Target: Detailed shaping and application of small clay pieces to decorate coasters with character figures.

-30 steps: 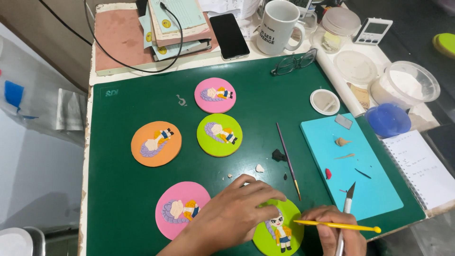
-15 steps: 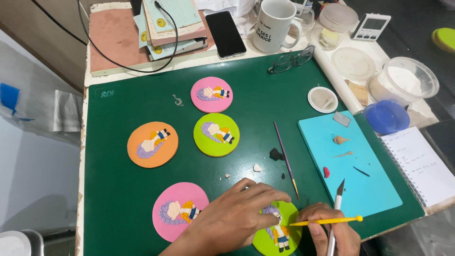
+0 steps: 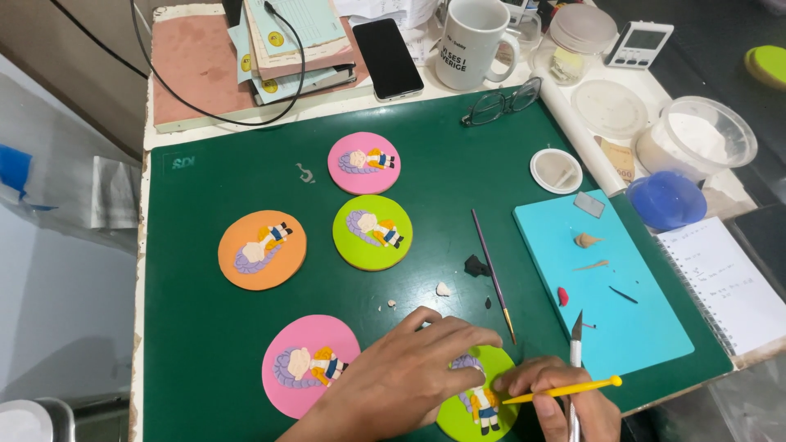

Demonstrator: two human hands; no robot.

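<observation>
Your left hand (image 3: 409,372) lies flat, fingers spread, pinning the green disc (image 3: 479,401) at the near edge of the green mat (image 3: 205,344). Your right hand (image 3: 557,397) grips a yellow modelling tool (image 3: 565,390) (a craft knife (image 3: 575,360) is tucked in the same hand), its tip at the small clay figure on that disc. This figure looks nearly built. Beyond, four discs already carry figures: pink (image 3: 309,366), orange (image 3: 262,250), lime (image 3: 372,232), far pink (image 3: 364,163). Clay scraps wait on the turquoise board (image 3: 606,311).
</observation>
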